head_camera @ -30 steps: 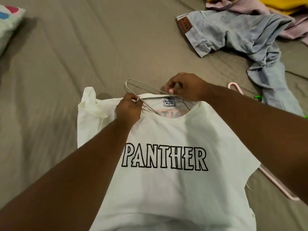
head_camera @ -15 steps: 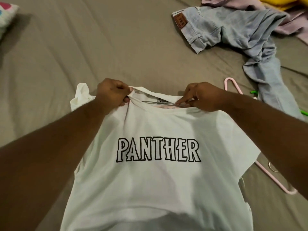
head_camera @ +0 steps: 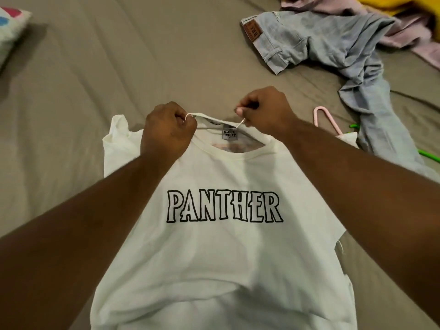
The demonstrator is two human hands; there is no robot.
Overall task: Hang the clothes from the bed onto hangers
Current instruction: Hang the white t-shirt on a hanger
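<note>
You hold the white T-shirt [head_camera: 214,258] by its back neckline, both hands curled on it.
The shirt spreads front up on the near bed sheet [head_camera: 119,55], its hem off the near edge of view. Your left hand [head_camera: 166,129] grips the neckline and your right hand [head_camera: 264,113] pinches it, with a bit of wire hanger [head_camera: 241,123] showing at the fingertips. Wrinkled sheet stretches wide to the left and beyond. On the right lie a pink hanger [head_camera: 327,120], a green hanger [head_camera: 428,156] and jeans [head_camera: 333,44].

Shirt [head_camera: 214,258] on the bed [head_camera: 166,55]
Left hand [head_camera: 166,132] grips its back collar; right hand [head_camera: 264,110] pinches the collar near the label.
</note>
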